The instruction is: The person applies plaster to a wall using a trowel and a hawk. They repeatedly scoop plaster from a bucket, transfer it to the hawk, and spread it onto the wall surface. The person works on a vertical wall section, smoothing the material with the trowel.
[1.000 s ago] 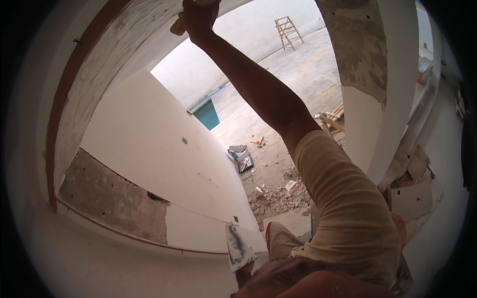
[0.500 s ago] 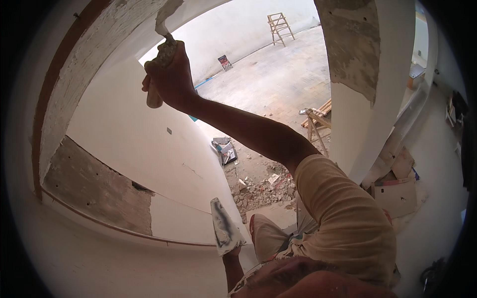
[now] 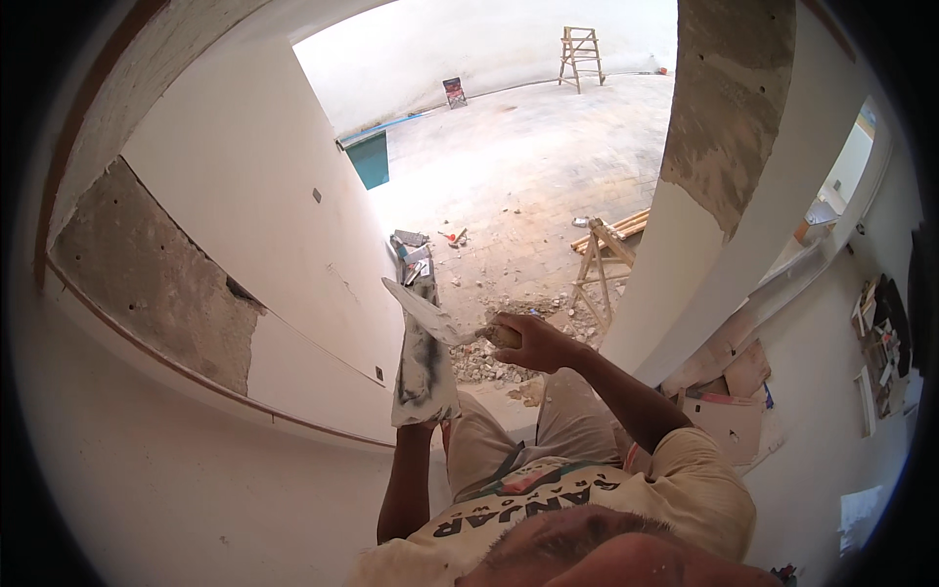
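Note:
My right hand (image 3: 536, 342) is closed round the wooden handle of a trowel (image 3: 423, 309), whose pale, plaster-coated blade points left. Beneath that blade is a long, tapered plastering board (image 3: 426, 386), smeared with white plaster and dark streaks. The blade overlaps the board's far end; whether they touch I cannot tell. My left hand (image 3: 423, 428) grips the board at its near end, with most of its fingers hidden behind it. Both hands are in front of my body, above my legs.
White wall (image 3: 245, 157) on the left has a bare grey patch (image 3: 156, 274). A patched pillar (image 3: 724, 108) stands at right. Rubble (image 3: 489, 364) and a wooden trestle (image 3: 594, 269) are on the floor ahead. Farther off is a wooden ladder stand (image 3: 582, 59); cardboard (image 3: 722, 426) lies at right.
My right hand has come down from the raised edge at the upper left to the board, bringing the trowel along. The board has moved slightly up and left in view, and the view itself has shifted.

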{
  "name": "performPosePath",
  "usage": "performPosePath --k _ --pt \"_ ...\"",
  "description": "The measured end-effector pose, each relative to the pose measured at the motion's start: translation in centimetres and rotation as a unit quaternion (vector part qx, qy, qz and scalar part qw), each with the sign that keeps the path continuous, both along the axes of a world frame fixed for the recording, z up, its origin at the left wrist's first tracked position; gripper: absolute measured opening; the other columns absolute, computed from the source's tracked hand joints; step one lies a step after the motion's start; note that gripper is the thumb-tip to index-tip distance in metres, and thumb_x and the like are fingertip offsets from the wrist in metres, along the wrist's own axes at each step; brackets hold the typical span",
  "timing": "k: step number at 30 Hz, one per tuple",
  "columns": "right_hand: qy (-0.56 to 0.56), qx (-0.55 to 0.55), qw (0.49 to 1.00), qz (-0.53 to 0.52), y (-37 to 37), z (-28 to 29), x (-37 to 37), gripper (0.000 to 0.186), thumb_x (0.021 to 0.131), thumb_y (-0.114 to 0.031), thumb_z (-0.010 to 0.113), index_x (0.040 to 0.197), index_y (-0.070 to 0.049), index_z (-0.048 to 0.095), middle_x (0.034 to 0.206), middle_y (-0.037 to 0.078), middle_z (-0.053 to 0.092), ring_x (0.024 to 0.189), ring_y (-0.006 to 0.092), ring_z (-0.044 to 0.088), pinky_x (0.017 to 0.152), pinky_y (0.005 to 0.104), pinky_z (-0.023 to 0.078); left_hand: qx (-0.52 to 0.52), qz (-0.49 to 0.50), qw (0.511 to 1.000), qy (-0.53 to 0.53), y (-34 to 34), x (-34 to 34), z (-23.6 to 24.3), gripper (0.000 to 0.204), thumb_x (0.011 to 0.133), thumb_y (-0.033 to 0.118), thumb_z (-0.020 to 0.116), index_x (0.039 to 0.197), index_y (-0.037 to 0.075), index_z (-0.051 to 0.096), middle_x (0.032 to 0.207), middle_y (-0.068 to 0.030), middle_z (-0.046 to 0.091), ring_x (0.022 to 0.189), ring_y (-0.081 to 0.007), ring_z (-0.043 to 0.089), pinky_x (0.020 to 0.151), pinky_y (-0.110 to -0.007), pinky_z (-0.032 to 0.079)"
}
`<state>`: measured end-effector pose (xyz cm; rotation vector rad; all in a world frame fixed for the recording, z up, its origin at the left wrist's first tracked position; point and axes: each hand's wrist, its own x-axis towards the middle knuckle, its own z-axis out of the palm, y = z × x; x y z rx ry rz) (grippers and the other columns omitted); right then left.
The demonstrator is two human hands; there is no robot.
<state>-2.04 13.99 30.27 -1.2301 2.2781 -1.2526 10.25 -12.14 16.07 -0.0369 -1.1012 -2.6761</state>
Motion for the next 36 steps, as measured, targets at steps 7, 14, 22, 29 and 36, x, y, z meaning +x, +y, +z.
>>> performPosePath --k 7,14,22,29,36 --pt "-0.016 0.105 0.994 0.038 2.8 -0.9 0.6 0.068 0.084 -0.041 0.075 0.136 -0.004 0.052 0.110 0.023 0.067 0.099 0.0344 0.066 0.089 0.0409 0.050 0.159 -0.121 0.974 0.109 0.8 -2.2 -1.0 0.057 0.104 0.035 0.042 0.151 0.006 0.028 0.151 -0.0137 0.038 0.136 -0.0268 0.041 0.113 -0.040 0.036" --pt "-0.020 0.107 0.994 0.023 6.4 -2.2 2.0 0.063 0.084 -0.036 0.074 0.134 -0.003 0.054 0.111 0.023 0.067 0.100 0.0350 0.066 0.091 0.0417 0.050 0.054 -0.021 0.997 0.041 -2.1 -2.4 -0.1 0.056 0.103 0.032 0.044 0.151 0.006 0.029 0.148 -0.0132 0.043 0.131 -0.0260 0.046 0.109 -0.039 0.040" --pt "-0.036 0.157 0.975 -0.156 11.0 -2.5 1.7 0.057 0.078 -0.029 0.071 0.120 0.008 0.059 0.103 0.027 0.067 0.097 0.0380 0.066 0.087 0.0436 0.050 0.227 -0.040 0.968 0.096 -0.7 -4.4 4.2 0.054 0.104 0.030 0.041 0.150 0.003 0.031 0.149 -0.0120 0.043 0.133 -0.0257 0.044 0.111 -0.038 0.036" --pt "-0.281 -0.175 0.934 -0.136 12.2 -2.2 2.1 0.054 0.087 -0.020 0.069 0.132 0.001 0.049 0.086 0.010 0.062 0.064 0.0146 0.061 0.056 0.0279 0.051 0.169 -0.138 0.967 0.128 4.5 -7.6 1.1 0.053 0.102 0.025 0.045 0.148 0.001 0.035 0.147 -0.0128 0.045 0.132 -0.0244 0.047 0.113 -0.036 0.036" --pt "-0.482 -0.263 0.836 -0.012 11.9 -2.7 3.5 0.065 0.090 -0.037 0.065 0.138 0.001 0.043 0.082 0.009 0.059 0.053 0.0102 0.053 0.044 0.0245 0.044 -0.273 -0.021 0.958 0.090 7.7 -7.4 2.6 0.053 0.101 0.025 0.050 0.148 0.004 0.037 0.148 -0.0134 0.045 0.131 -0.0250 0.048 0.112 -0.038 0.040"
